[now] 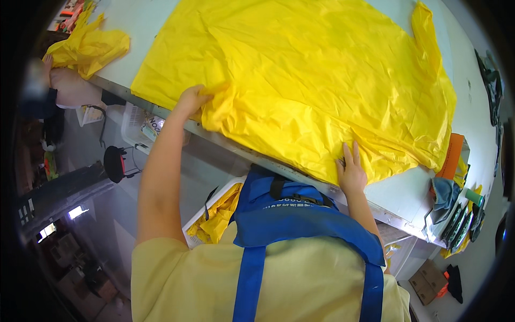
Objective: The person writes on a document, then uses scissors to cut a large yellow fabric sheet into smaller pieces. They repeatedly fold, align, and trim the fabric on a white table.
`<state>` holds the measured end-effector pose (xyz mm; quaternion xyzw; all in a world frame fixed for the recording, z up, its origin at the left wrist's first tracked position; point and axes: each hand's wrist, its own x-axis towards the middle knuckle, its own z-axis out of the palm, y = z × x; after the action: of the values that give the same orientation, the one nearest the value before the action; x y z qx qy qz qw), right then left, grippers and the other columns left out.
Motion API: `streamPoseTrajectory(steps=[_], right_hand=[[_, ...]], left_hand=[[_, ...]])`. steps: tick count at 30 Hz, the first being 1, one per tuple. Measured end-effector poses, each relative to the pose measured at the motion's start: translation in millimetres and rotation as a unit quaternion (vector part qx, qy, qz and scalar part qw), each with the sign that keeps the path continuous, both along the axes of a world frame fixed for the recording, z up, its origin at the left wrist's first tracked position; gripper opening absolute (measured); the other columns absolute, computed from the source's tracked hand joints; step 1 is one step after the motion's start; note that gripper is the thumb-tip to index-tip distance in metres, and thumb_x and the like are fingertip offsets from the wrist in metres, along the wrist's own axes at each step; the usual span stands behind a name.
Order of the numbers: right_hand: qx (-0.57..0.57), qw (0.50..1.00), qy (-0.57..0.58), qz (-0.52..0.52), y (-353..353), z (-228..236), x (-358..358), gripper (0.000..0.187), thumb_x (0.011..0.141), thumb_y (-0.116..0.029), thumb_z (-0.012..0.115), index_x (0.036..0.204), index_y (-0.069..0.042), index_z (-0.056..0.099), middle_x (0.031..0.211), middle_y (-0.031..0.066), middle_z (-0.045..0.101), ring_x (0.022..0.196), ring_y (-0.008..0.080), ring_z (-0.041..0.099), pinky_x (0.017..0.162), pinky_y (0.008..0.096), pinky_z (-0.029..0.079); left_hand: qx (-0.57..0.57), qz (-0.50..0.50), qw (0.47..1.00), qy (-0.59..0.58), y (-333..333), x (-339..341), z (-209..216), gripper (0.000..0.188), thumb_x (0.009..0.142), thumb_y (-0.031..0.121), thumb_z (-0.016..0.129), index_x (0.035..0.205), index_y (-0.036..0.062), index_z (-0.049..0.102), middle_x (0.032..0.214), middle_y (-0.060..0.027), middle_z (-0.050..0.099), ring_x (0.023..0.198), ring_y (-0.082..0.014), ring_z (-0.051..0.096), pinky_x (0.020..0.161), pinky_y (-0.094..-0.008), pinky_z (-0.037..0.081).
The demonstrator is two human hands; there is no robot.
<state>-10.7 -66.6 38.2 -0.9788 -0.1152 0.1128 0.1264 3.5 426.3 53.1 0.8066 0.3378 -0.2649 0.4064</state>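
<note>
A large piece of thin, shiny yellow fabric [300, 70] lies spread and wrinkled over the table, with a narrow sleeve-like strip at its far right. Along the near edge, the material is bunched and folded over. My left hand [192, 101] is closed on this bunched edge at the left, its fingertips partly hidden by the folds. Further right, my right hand [352, 170] rests on the near part of the fabric with fingers stretched out and apart, gripping nothing.
The pale table [145, 32] has its near edge against my blue apron [284, 214]. Below stand a bin of yellow fabric [217, 212] and a white basket [131, 126]. An orange box [451, 155] and a grey-blue cloth [444, 196] sit right. Another person's arm [75, 88] holds yellow fabric at far left.
</note>
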Motion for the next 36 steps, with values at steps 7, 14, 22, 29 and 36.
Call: streamPoseTrajectory(steps=[7, 14, 22, 29, 36], right_hand=[[-0.012, 1.0, -0.011, 0.01, -15, -3, -9, 0.05, 0.083, -0.032, 0.06, 0.132, -0.026, 0.05, 0.145, 0.005, 0.036, 0.083, 0.0274, 0.065, 0.062, 0.0359, 0.053], [0.002, 1.0, -0.025, -0.015, -10, -7, -6, 0.049, 0.083, -0.031, 0.06, 0.131, -0.024, 0.05, 0.145, 0.0055, 0.037, 0.083, 0.0266, 0.065, 0.062, 0.0357, 0.053], [0.014, 0.997, -0.02, -0.067, -10, -4, -9, 0.053, 0.083, -0.034, 0.061, 0.132, -0.02, 0.047, 0.145, 0.0078, 0.036, 0.084, 0.0267, 0.065, 0.064, 0.0361, 0.053], [0.037, 0.993, -0.051, -0.104, -17, -15, -10, 0.058, 0.082, -0.036, 0.062, 0.132, -0.013, 0.044, 0.144, 0.01, 0.038, 0.085, 0.0272, 0.065, 0.067, 0.0373, 0.053], [0.229, 0.948, -0.151, -0.164, -70, -13, 6, 0.031, 0.084, -0.003, 0.057, 0.115, -0.009, 0.059, 0.129, 0.0124, 0.053, 0.082, 0.0232, 0.064, 0.067, 0.0273, 0.051]], left_hand=[[-0.142, -0.34, 0.904, -0.216, -40, 49, 44, 0.037, 0.067, -0.01, 0.048, 0.1, 0.0023, 0.06, 0.108, -0.0088, 0.061, 0.108, -0.021, 0.054, 0.092, -0.03, 0.043], [0.003, -0.181, 0.945, -0.271, 22, 36, -5, 0.019, 0.073, -0.007, 0.044, 0.082, 0.0031, 0.057, 0.088, -0.0052, 0.059, 0.087, -0.0155, 0.053, 0.074, -0.026, 0.044], [0.169, 0.02, 0.953, -0.252, -58, -49, 15, 0.029, 0.091, 0.028, 0.055, 0.098, -0.0002, 0.056, 0.09, -0.0119, 0.062, 0.081, -0.0245, 0.058, 0.072, -0.0336, 0.046], [0.275, -0.02, 0.891, -0.361, -36, -34, -15, 0.031, 0.094, 0.022, 0.049, 0.114, -0.0004, 0.053, 0.098, -0.0225, 0.062, 0.093, -0.0391, 0.058, 0.08, -0.0431, 0.046], [0.386, -0.034, 0.83, -0.402, -62, -24, -4, 0.034, 0.093, 0.016, 0.048, 0.125, 0.0048, 0.049, 0.122, -0.0184, 0.054, 0.112, -0.0368, 0.051, 0.094, -0.043, 0.04]])
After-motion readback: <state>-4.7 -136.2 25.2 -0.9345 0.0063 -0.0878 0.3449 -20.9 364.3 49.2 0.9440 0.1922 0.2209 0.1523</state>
